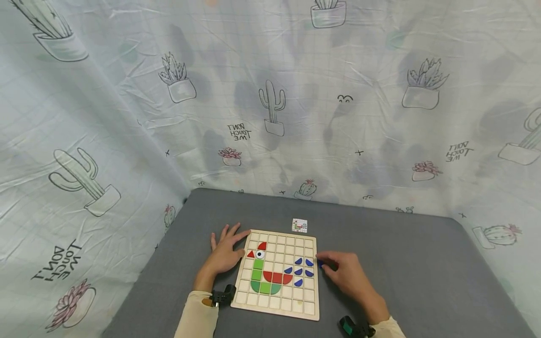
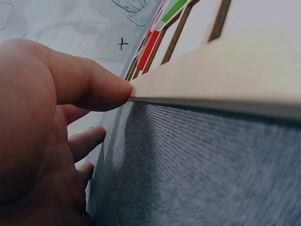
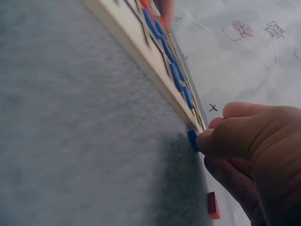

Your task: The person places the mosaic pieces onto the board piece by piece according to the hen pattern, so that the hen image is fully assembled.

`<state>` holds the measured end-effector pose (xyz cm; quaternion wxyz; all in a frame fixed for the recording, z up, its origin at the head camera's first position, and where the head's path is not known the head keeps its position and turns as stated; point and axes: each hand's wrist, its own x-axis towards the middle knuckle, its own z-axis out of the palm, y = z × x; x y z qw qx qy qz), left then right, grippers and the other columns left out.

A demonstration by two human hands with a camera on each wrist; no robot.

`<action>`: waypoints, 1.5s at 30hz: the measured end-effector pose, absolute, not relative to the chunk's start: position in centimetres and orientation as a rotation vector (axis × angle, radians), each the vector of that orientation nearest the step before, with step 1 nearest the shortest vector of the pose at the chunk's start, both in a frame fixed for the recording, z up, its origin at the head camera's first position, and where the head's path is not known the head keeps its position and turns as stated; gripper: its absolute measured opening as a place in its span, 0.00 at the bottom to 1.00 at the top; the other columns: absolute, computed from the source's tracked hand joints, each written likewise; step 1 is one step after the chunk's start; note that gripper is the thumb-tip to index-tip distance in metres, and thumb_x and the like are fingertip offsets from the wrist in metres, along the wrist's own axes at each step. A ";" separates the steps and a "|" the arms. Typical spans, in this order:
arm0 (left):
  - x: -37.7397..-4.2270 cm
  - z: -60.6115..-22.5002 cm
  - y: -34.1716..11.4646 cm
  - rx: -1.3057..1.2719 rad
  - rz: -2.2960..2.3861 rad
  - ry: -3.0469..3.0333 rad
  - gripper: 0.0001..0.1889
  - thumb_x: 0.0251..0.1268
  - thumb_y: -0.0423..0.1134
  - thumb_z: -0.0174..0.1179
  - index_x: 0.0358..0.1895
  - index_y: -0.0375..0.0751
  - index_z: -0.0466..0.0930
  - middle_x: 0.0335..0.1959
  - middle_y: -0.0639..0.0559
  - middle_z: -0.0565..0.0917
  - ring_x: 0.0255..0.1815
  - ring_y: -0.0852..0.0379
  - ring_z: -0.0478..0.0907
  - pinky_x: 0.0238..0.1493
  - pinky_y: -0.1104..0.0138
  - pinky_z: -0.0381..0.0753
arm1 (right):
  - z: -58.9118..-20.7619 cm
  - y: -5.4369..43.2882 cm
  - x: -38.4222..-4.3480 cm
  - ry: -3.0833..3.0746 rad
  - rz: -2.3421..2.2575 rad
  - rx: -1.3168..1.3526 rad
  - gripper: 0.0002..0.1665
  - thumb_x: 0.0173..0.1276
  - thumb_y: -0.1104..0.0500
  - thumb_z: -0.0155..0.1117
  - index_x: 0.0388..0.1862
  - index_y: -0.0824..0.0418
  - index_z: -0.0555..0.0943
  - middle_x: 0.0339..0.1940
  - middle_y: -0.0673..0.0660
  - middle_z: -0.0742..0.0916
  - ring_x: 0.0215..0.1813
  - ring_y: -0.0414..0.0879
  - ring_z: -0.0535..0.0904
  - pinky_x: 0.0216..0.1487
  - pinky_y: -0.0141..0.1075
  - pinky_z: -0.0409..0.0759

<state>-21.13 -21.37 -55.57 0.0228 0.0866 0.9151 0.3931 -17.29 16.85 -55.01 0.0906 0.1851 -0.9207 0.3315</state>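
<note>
A wooden grid board (image 1: 252,299) lies on the grey cloth with coloured pieces in its cells. Red, green and white pieces make a bird-like figure, and several blue half-round pieces (image 1: 298,272) sit to its right. My left hand (image 1: 226,256) rests at the board's left edge, fingers spread; its thumb (image 2: 113,89) touches the side of the frame. Just off the right edge, my right hand (image 1: 348,272) pinches another blue half-round piece (image 3: 193,141) between thumb and fingers. Most of that piece is hidden by the hand in the head view.
Behind the board lies a small printed card (image 1: 299,225) with a similar picture. Past the right hand a red piece (image 3: 213,205) shows in the right wrist view. A cactus-print curtain (image 1: 296,117) hangs around the table's back and sides.
</note>
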 end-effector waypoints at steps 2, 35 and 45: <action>-21.1 -55.6 -21.4 0.270 1.213 2.837 0.31 0.72 0.30 0.62 0.78 0.47 0.79 0.89 0.35 0.60 0.92 0.27 0.39 0.82 0.28 0.17 | -55.2 17.0 -17.0 -2.726 0.949 0.571 0.20 0.62 0.71 0.82 0.49 0.52 0.95 0.45 0.44 0.95 0.48 0.38 0.92 0.50 0.41 0.92; -21.0 -55.3 -21.4 0.269 1.218 2.820 0.31 0.72 0.30 0.61 0.79 0.46 0.78 0.89 0.35 0.60 0.92 0.27 0.40 0.81 0.28 0.16 | -55.5 20.6 -12.6 -2.629 0.902 0.670 0.26 0.52 0.71 0.86 0.47 0.47 0.94 0.44 0.38 0.94 0.48 0.34 0.91 0.49 0.35 0.91; -21.1 -55.3 -21.3 0.278 1.209 2.828 0.31 0.72 0.31 0.61 0.79 0.45 0.78 0.89 0.34 0.59 0.92 0.27 0.40 0.81 0.28 0.17 | -55.8 20.6 -11.6 -2.595 0.905 0.593 0.26 0.51 0.70 0.88 0.46 0.48 0.94 0.43 0.36 0.94 0.46 0.32 0.91 0.49 0.25 0.86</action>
